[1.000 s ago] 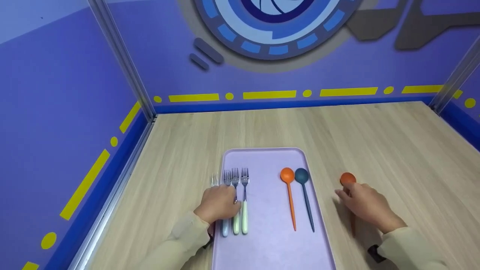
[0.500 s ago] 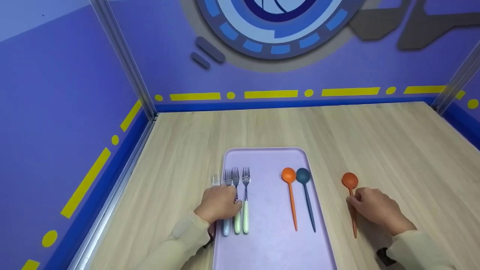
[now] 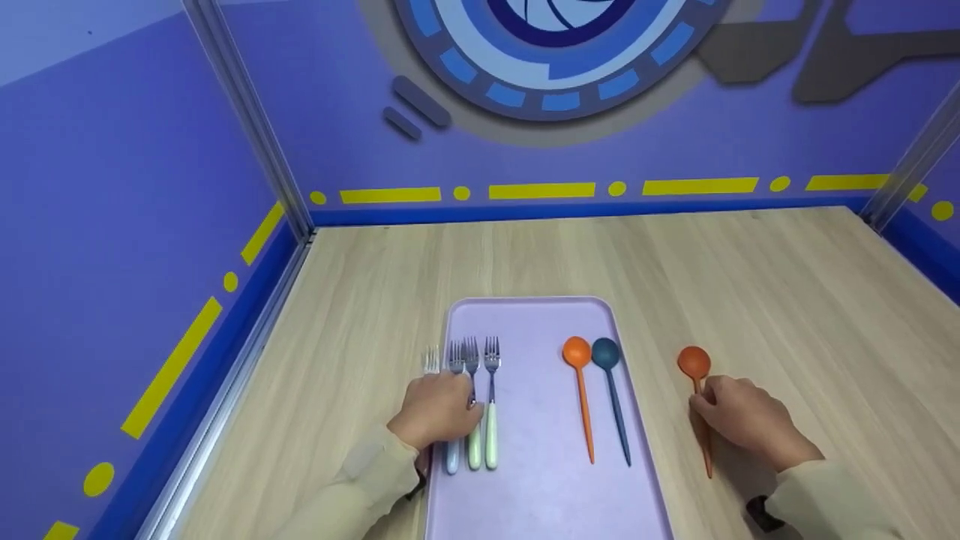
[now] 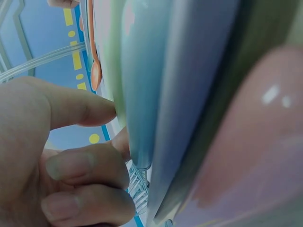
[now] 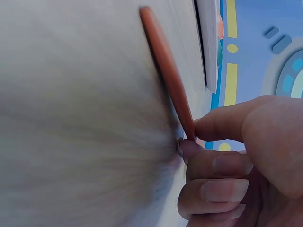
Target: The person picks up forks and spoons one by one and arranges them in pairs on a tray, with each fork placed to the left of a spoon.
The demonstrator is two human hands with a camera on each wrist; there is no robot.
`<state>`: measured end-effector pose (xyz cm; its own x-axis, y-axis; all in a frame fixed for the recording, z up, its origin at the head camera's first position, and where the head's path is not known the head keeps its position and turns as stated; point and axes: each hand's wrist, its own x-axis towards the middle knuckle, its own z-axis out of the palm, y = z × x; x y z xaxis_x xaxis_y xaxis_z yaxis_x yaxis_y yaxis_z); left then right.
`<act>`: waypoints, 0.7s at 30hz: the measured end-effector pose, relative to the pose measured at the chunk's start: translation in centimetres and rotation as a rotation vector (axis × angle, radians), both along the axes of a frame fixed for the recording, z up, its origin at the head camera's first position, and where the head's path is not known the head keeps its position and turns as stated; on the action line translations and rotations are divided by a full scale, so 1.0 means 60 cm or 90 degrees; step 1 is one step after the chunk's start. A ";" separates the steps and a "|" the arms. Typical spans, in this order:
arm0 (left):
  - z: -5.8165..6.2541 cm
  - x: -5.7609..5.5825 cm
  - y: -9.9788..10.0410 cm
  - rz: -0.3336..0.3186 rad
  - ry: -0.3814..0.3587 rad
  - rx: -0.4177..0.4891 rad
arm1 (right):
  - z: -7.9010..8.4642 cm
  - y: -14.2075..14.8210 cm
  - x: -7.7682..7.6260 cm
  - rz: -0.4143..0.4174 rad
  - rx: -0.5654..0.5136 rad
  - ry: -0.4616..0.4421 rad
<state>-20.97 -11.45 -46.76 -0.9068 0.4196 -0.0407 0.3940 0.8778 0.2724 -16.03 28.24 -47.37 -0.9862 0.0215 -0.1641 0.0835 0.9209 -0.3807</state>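
In the head view, an orange spoon lies on the table right of the lilac tray. My right hand pinches its handle between thumb and index finger, the other fingers curled. My left hand is over the tray's left edge, its thumb and index finger pinching a green-handled fork. Beside it lie a blue-handled fork and another green-handled fork. Outside the rim is a further fork, mostly hidden by the hand; a pink handle shows in the left wrist view.
On the tray's right side lie a second orange spoon and a dark teal spoon, side by side with bowls away from me. Purple walls with yellow markings bound the wooden table at the back and sides.
My right hand has drawn back from the spoon's bowl to its handle. The spoon's bowl has since shifted slightly left. My left hand and the tray have stayed in place.
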 end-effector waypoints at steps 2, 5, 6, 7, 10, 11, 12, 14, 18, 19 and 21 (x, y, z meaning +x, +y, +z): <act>-0.001 0.000 0.000 -0.002 0.001 -0.003 | -0.001 0.001 0.001 0.001 0.001 0.001; -0.002 0.001 0.000 -0.007 0.011 -0.002 | -0.002 0.002 0.002 0.005 0.002 0.008; -0.002 0.001 0.000 -0.009 0.015 -0.004 | -0.003 0.001 0.003 0.004 0.003 0.008; -0.002 0.002 -0.001 -0.011 0.020 -0.004 | -0.003 0.002 0.003 0.005 0.003 0.010; -0.001 0.002 0.000 -0.013 0.023 -0.008 | -0.003 0.000 0.003 0.004 0.001 0.009; -0.001 0.001 0.000 -0.013 0.024 -0.009 | -0.003 0.000 0.003 0.003 -0.001 0.007; -0.002 0.001 0.000 -0.013 0.024 -0.010 | -0.004 -0.001 0.003 0.002 -0.003 0.005; -0.002 0.000 0.000 -0.013 0.025 -0.011 | -0.003 -0.002 0.003 0.000 -0.005 0.002; -0.002 0.000 0.001 -0.014 0.024 -0.009 | -0.002 -0.002 0.004 0.002 -0.005 0.000; -0.002 0.000 0.001 -0.014 0.023 -0.008 | -0.002 -0.002 0.004 0.002 -0.004 0.002; -0.002 0.000 0.001 -0.013 0.019 -0.004 | -0.002 -0.003 0.005 0.003 -0.003 0.006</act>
<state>-20.98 -11.37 -46.85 -0.8990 0.4376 -0.0163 0.4194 0.8712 0.2553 -15.76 28.09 -47.47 -0.9877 0.0156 -0.1556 0.0753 0.9195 -0.3857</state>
